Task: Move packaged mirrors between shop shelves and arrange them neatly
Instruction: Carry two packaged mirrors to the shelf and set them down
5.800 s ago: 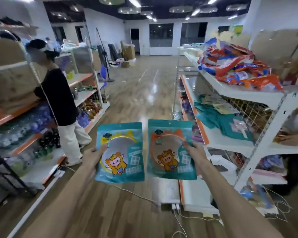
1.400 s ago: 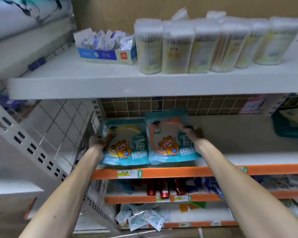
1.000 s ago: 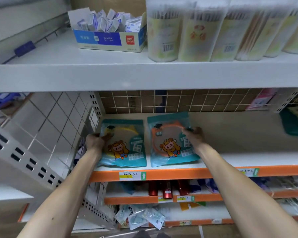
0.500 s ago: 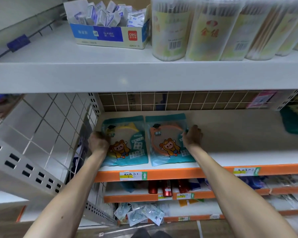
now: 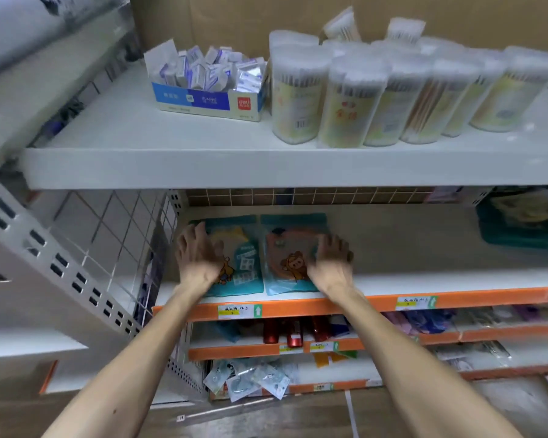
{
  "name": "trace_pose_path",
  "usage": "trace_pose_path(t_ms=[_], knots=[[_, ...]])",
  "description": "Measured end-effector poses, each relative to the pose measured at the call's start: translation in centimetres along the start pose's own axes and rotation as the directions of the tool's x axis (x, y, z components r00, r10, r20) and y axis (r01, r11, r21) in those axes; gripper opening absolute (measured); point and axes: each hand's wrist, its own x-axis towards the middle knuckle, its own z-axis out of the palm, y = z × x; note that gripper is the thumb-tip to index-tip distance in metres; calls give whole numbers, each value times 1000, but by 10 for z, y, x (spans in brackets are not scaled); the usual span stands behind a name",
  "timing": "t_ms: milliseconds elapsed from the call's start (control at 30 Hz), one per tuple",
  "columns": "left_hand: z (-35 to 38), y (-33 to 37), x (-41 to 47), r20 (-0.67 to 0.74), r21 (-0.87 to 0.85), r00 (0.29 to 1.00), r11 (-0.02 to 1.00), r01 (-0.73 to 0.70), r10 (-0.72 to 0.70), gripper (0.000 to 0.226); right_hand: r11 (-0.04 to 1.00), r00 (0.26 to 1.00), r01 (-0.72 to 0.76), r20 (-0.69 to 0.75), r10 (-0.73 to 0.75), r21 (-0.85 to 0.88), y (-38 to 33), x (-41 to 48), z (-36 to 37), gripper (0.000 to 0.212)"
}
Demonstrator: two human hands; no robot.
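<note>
Two teal packaged mirrors lie flat side by side at the left end of the white shelf [image 5: 424, 279] with the orange front edge. The left packet [image 5: 244, 257] has a yellow mirror rim, the right packet [image 5: 290, 248] an orange rim. My left hand [image 5: 198, 257] hovers over the left packet's left part with fingers spread and holds nothing. My right hand [image 5: 329, 260] is over the right packet's right edge, fingers apart, also holding nothing. Both hands are blurred by motion and hide parts of the packets.
Above is a white shelf with a blue box of small packets [image 5: 208, 80] and several tubs of cotton swabs [image 5: 361, 96]. A wire grid panel [image 5: 108, 241] closes the shelf's left side. A teal item [image 5: 519, 222] lies far right. Lower shelves hold red bottles [image 5: 293, 333] and packets.
Both hands have let go of the mirror packets, opened and drawn back a little toward me. The packets stay flat on the shelf. The view has tilted up.
</note>
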Motion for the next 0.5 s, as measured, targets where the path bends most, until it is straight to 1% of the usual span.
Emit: trace_pose_path(t_ms=[67, 133, 200, 267, 367, 433, 500], knots=[[-11, 14, -15, 69, 12, 979, 981, -195, 194, 60, 995, 990, 102, 103, -101, -5, -11, -11, -23, 50], [-25, 28, -29, 69, 70, 944, 943, -327, 322, 67, 984, 973, 179, 151, -176, -5, -21, -15, -48, 60], [-40, 44, -43, 86, 130, 929, 920, -369, 360, 72, 969, 962, 246, 130, -241, -30, -28, -21, -71, 62], [-55, 57, -59, 94, 188, 924, 905, -382, 370, 74, 939, 946, 323, 62, -317, -116, -28, -30, -89, 60], [-71, 72, -91, 89, 315, 896, 842, -439, 434, 71, 913, 929, 370, 41, -369, -172, -19, -57, -108, 64], [-76, 77, -119, 100, 360, 870, 797, -484, 483, 70, 896, 916, 397, 19, -401, -200, -6, -83, -114, 69], [-78, 79, -147, 150, 380, 840, 754, -536, 522, 74, 878, 905, 415, 5, -426, -239, 11, -111, -118, 75]])
